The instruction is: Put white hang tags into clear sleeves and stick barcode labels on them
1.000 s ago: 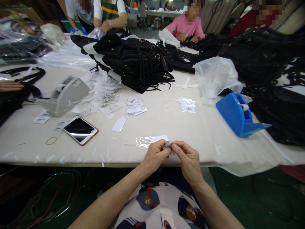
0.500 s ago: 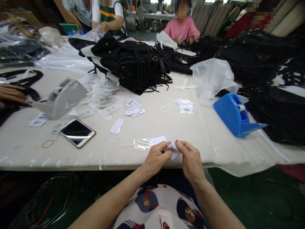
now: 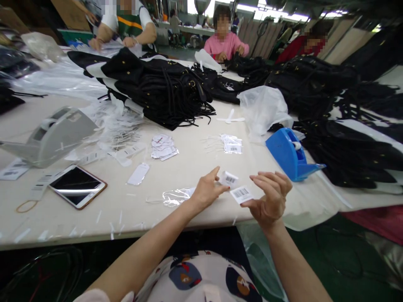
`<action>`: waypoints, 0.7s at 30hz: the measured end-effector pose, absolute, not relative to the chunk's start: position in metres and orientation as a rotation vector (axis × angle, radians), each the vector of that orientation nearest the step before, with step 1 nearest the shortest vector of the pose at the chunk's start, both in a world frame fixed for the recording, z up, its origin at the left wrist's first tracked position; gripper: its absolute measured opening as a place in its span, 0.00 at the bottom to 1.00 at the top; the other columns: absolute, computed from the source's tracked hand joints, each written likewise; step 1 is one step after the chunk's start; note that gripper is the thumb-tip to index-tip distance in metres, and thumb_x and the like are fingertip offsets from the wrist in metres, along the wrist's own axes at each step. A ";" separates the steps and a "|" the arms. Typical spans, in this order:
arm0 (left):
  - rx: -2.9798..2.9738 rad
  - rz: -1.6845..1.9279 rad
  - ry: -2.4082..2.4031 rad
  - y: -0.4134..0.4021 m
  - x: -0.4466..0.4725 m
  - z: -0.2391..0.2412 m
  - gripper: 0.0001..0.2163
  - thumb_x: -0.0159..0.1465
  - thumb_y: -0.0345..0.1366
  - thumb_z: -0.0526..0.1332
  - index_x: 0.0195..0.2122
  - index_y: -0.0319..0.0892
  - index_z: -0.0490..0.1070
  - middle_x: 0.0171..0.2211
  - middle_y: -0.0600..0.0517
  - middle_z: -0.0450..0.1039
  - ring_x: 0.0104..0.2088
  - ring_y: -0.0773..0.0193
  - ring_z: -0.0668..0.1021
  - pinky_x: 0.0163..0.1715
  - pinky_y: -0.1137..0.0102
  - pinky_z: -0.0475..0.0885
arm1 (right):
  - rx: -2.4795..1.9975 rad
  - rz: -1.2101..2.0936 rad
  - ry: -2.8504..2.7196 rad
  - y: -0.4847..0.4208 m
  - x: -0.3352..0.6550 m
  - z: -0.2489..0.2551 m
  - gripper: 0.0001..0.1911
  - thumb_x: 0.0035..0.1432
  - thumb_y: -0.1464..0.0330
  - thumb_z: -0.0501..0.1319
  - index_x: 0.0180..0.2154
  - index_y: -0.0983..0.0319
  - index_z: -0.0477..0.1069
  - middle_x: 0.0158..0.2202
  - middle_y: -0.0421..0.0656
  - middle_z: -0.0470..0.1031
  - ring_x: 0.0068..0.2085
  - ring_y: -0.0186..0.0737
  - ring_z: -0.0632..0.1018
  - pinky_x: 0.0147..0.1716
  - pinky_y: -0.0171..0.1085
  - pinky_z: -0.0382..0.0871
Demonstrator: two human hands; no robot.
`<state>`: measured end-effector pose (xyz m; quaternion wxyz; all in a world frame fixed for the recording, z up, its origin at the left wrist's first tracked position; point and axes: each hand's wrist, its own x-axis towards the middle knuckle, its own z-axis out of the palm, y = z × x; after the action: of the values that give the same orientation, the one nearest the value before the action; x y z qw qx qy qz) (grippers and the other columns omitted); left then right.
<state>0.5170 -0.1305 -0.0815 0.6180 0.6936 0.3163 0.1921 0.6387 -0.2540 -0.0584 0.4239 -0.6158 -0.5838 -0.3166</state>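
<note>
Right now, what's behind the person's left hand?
A clear plastic sleeve on the table runs behind the left hand; the part the hand covers can't be seen.

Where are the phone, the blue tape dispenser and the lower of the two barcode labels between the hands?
Phone (image 3: pixel 77 185): head view, middle of its dark screen.
Blue tape dispenser (image 3: pixel 284 154): head view, its broad side wall.
Lower barcode label (image 3: pixel 242 193): head view, its printed bars.

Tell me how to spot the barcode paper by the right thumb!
On the cream-coloured table, find the blue tape dispenser. Left of it and nearer the camera, the right hand has a white barcode label at its thumb. It's lower and flatter than the curled label beside the left hand.
</note>
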 end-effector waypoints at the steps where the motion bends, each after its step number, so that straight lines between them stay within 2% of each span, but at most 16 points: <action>1: 1.652 0.521 0.755 -0.130 0.511 -0.077 0.23 0.47 0.34 0.63 0.46 0.41 0.68 0.36 0.50 0.70 0.22 0.73 0.67 0.24 0.75 0.63 | -1.563 -0.747 -1.483 -0.255 0.637 -0.058 0.21 0.49 0.47 0.58 0.38 0.55 0.64 0.34 0.40 0.74 0.40 0.44 0.73 0.48 0.49 0.56; 4: 1.524 0.506 0.698 -0.134 0.489 -0.060 0.10 0.52 0.36 0.60 0.33 0.38 0.72 0.29 0.51 0.70 0.21 0.74 0.65 0.22 0.76 0.61 | -1.644 -0.511 -1.458 -0.255 0.631 -0.061 0.24 0.43 0.43 0.58 0.33 0.54 0.65 0.33 0.41 0.74 0.40 0.46 0.72 0.49 0.49 0.54; 6: 1.279 0.332 0.605 -0.137 0.478 -0.050 0.10 0.53 0.40 0.60 0.28 0.36 0.71 0.23 0.53 0.67 0.18 0.75 0.63 0.18 0.77 0.56 | -1.669 -0.354 -1.404 -0.252 0.627 -0.067 0.27 0.39 0.41 0.59 0.32 0.54 0.66 0.32 0.42 0.74 0.40 0.49 0.72 0.49 0.50 0.52; 9: 1.027 0.181 0.511 -0.141 0.469 -0.041 0.14 0.52 0.44 0.61 0.25 0.36 0.68 0.18 0.55 0.63 0.15 0.77 0.61 0.15 0.77 0.51 | -1.597 -0.165 -1.368 -0.246 0.621 -0.080 0.30 0.36 0.40 0.59 0.34 0.55 0.67 0.33 0.43 0.74 0.41 0.51 0.72 0.49 0.52 0.53; 14: 0.875 0.095 0.478 -0.143 0.465 -0.039 0.13 0.48 0.41 0.65 0.24 0.35 0.68 0.14 0.58 0.60 0.13 0.78 0.60 0.14 0.78 0.49 | -1.299 0.134 -1.405 -0.240 0.605 -0.094 0.34 0.42 0.42 0.58 0.46 0.56 0.62 0.35 0.45 0.72 0.42 0.49 0.70 0.45 0.50 0.61; 21: 0.863 0.150 0.507 -0.143 0.457 -0.041 0.10 0.46 0.35 0.66 0.22 0.35 0.67 0.14 0.57 0.61 0.13 0.79 0.60 0.13 0.79 0.47 | -1.288 0.439 -1.238 -0.241 0.592 -0.100 0.35 0.41 0.43 0.60 0.45 0.58 0.65 0.35 0.44 0.70 0.37 0.44 0.71 0.42 0.46 0.62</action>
<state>0.4574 -0.1432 -0.0412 0.8746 0.4134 0.2428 0.0720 0.5920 -0.2412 -0.1004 0.6059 -0.5571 -0.5352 0.1896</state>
